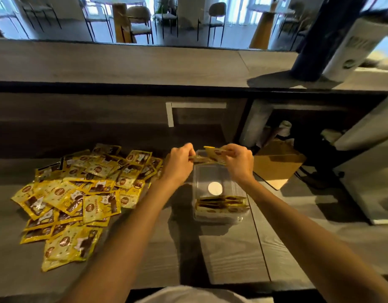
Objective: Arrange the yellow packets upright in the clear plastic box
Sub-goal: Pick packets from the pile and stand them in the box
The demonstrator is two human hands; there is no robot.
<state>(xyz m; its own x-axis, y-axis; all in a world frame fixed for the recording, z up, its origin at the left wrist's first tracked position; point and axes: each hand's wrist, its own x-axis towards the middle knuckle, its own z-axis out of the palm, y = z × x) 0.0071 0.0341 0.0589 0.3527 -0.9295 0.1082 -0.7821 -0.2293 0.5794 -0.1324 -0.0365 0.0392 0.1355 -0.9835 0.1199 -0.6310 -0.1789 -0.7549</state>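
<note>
Yellow packets (pixel 213 154), perhaps two, pinched by left hand (pixel 179 164) and right hand (pixel 240 163) fingers (pixel 229 152)

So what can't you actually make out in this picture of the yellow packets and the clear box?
All in the head view:
- Held packets: how many there are, since the left hand and right hand cover them.
- Standing packets: the exact count, as they are seen edge-on and pressed together.
- Clear box: its far end is hidden behind the hands.
- Loose pile: the print is too small and blurred, and the lower packets are buried.
</note>
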